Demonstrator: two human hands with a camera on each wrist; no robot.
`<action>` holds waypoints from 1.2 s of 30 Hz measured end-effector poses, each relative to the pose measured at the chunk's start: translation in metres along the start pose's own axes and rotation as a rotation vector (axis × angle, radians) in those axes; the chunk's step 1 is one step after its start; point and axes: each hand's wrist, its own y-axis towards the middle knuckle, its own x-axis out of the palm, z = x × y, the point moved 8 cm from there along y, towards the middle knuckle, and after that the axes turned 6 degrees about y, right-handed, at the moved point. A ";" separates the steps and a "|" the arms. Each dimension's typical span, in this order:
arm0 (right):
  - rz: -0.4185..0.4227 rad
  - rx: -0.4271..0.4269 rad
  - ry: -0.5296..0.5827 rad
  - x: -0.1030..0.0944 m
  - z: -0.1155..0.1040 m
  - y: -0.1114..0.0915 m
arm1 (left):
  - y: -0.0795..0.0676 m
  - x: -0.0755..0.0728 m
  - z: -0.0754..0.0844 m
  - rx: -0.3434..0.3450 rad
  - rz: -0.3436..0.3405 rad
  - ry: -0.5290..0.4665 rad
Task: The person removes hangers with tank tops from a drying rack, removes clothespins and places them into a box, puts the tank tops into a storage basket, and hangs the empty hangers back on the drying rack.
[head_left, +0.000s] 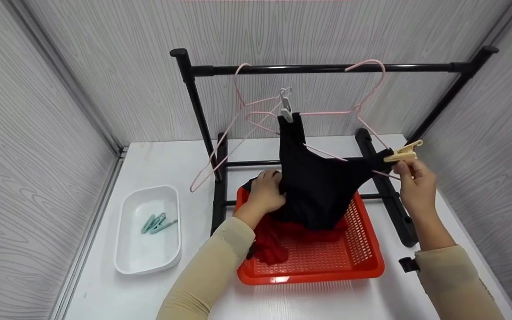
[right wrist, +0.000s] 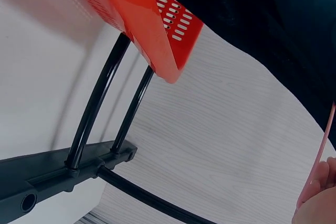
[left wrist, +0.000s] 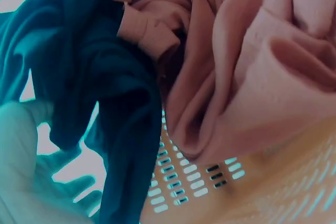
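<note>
A black strapped garment [head_left: 318,186] hangs from a pink hanger [head_left: 327,113]; a grey clothespin [head_left: 286,106] clips one strap and a yellow clothespin [head_left: 405,153] the other. My right hand [head_left: 418,189] pinches the yellow clothespin at its lower edge; in the right wrist view curled fingers [right wrist: 323,174] lie beside the hanger's pink bar. My left hand [head_left: 265,191] reaches over the red basket [head_left: 311,280] and holds the black cloth at the garment's left side. Dark cloth [left wrist: 126,103] runs by the left thumb and fingers in the left wrist view, partly hiding the fingertips.
Red cloth [head_left: 271,244] lies in the basket. A black rack [head_left: 300,69] stands behind, its feet flanking the basket, with another pink hanger [head_left: 220,155] at left. A white tray [head_left: 125,240] on the left holds several green clothespins [head_left: 154,223]. Grained walls enclose the table.
</note>
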 end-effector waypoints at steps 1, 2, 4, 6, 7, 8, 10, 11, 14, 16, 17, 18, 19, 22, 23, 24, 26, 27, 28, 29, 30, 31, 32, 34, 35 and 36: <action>-0.001 -0.003 -0.004 0.000 0.000 -0.001 | 0.000 0.002 -0.002 0.004 -0.025 0.023; -0.002 -0.008 -0.007 0.000 -0.001 -0.001 | 0.001 0.004 -0.002 0.014 -0.047 0.035; -0.004 -0.014 -0.012 0.000 -0.002 -0.002 | 0.001 0.007 -0.003 0.037 -0.075 0.044; -0.006 -0.014 -0.011 0.001 -0.003 -0.003 | 0.002 0.009 -0.002 0.065 -0.079 0.079; -0.008 -0.012 -0.009 0.001 -0.003 -0.003 | 0.003 0.010 -0.001 0.074 -0.079 0.103; -0.009 -0.009 -0.009 0.001 -0.004 -0.004 | 0.004 0.010 0.000 0.081 -0.079 0.136; -0.009 -0.002 -0.007 0.000 -0.004 -0.004 | 0.005 0.011 0.002 0.084 -0.072 0.216; -0.007 0.001 -0.005 0.000 -0.004 -0.005 | 0.006 0.011 0.003 0.082 -0.067 0.258; -0.002 0.004 -0.002 -0.002 -0.004 -0.006 | 0.008 0.010 0.005 0.076 -0.019 0.330; -0.002 0.006 -0.002 -0.003 -0.003 -0.006 | 0.009 0.008 0.004 0.058 0.033 0.311; -0.003 0.006 -0.007 -0.003 -0.003 -0.006 | 0.010 0.008 0.004 0.054 0.057 0.305; -0.002 0.005 -0.012 -0.003 -0.003 -0.007 | 0.010 0.008 0.003 0.053 0.077 0.297; -0.001 0.006 -0.015 -0.003 -0.004 -0.007 | 0.010 0.008 0.002 0.052 0.093 0.289; 0.005 0.007 -0.021 -0.004 -0.004 -0.007 | 0.011 0.007 0.002 0.056 0.119 0.292; 0.008 0.008 -0.019 -0.004 -0.004 -0.007 | 0.011 0.006 0.003 0.063 0.128 0.298; 0.011 0.010 -0.016 -0.004 -0.004 -0.007 | 0.010 0.006 0.003 0.067 0.133 0.299; 0.011 0.013 -0.013 -0.004 -0.003 -0.007 | 0.009 0.005 0.004 0.074 0.146 0.310; 0.011 0.014 -0.013 -0.004 -0.003 -0.007 | 0.008 0.005 0.005 0.076 0.151 0.319; 0.010 0.015 -0.011 -0.004 -0.004 -0.007 | 0.008 0.004 0.005 0.075 0.149 0.336; 0.008 0.015 -0.010 -0.004 -0.004 -0.007 | 0.008 0.004 0.006 0.075 0.147 0.355; 0.006 0.015 -0.007 -0.004 -0.004 -0.007 | 0.008 0.004 0.006 0.075 0.144 0.375; 0.005 0.015 -0.006 -0.004 -0.004 -0.007 | 0.008 0.005 0.007 0.076 0.140 0.395; 0.004 0.014 -0.004 -0.004 -0.004 -0.007 | 0.009 0.005 0.007 0.075 0.136 0.409; 0.002 0.011 -0.001 -0.004 -0.005 -0.007 | 0.009 0.005 0.008 0.071 0.131 0.421; 0.000 0.010 -0.001 -0.004 -0.005 -0.008 | 0.009 0.005 0.008 0.072 0.132 0.420; -0.001 0.007 -0.002 -0.004 -0.005 -0.008 | 0.009 0.005 0.008 0.073 0.136 0.411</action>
